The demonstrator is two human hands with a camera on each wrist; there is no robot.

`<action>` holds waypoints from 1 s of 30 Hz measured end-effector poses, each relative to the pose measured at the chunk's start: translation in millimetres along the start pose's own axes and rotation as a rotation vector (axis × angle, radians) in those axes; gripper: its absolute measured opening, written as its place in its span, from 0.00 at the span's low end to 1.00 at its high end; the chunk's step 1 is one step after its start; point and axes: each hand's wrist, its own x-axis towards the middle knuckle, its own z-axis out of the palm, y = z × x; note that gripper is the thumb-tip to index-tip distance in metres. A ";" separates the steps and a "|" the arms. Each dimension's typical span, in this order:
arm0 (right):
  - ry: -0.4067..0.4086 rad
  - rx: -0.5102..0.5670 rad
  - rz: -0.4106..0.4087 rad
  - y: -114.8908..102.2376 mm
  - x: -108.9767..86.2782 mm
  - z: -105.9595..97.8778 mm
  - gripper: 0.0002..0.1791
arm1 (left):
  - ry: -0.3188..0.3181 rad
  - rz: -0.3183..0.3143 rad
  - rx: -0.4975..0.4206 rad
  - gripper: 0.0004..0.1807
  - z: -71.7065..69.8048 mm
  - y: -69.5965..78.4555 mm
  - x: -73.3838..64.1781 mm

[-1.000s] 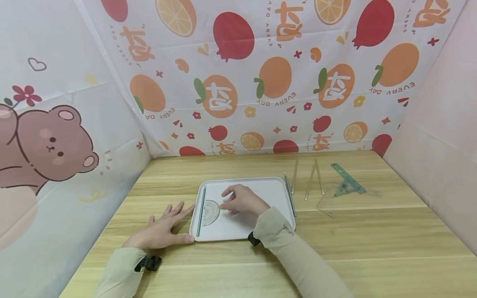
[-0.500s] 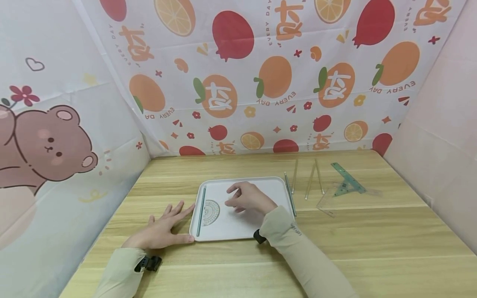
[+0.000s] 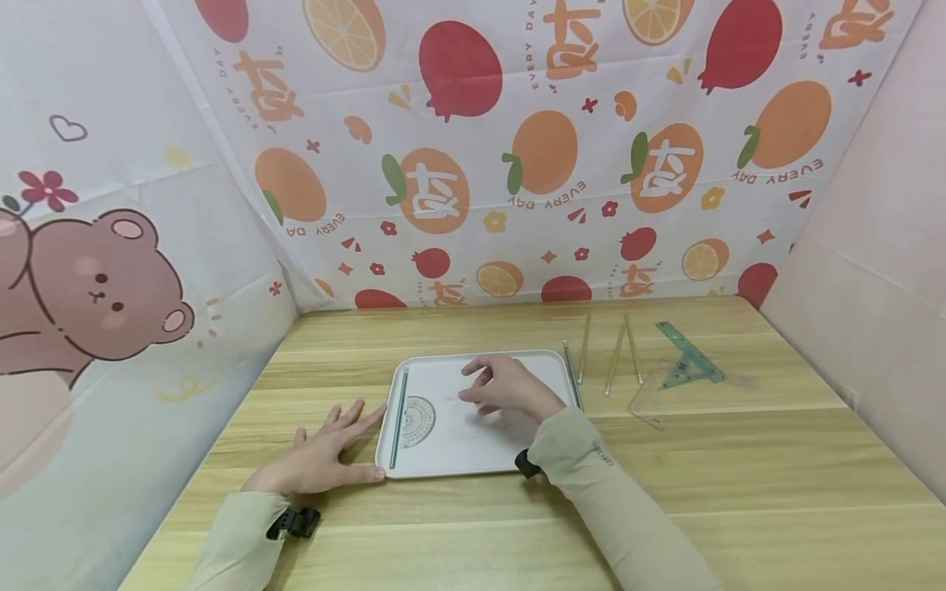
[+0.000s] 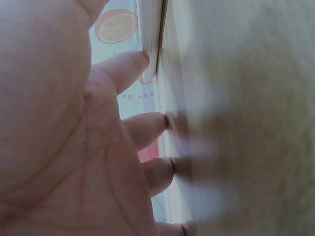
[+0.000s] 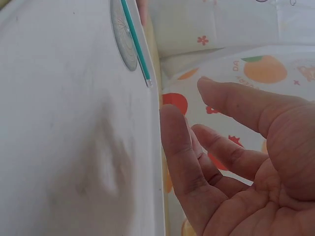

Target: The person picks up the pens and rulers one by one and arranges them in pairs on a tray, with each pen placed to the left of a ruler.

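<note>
Hands (image 3: 321,460) (image 3: 512,391) flank the clear protractor (image 3: 420,422) on the white tray (image 3: 458,455).

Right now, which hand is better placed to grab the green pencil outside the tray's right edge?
Probably your right hand: it hovers empty over the white tray, nearer that green pencil. Your left hand touches the tray's opposite edge, farther away.

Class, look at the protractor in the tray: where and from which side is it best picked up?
Probably by the middle of its curved edge, coming from the right: the protractor lies flat in the tray, its curve facing bare tray, while its straight edge runs close along a green pencil.
</note>
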 end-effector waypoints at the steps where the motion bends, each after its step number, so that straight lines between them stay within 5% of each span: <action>1: 0.000 -0.001 -0.003 0.2 -0.8 -1.3 0.27 | 0.001 0.000 0.001 0.56 -0.2 0.2 -0.1; 30: 0.048 0.054 0.019 19.1 -17.3 -39.7 0.28 | -0.002 -0.008 0.001 0.56 -0.6 -2.0 1.4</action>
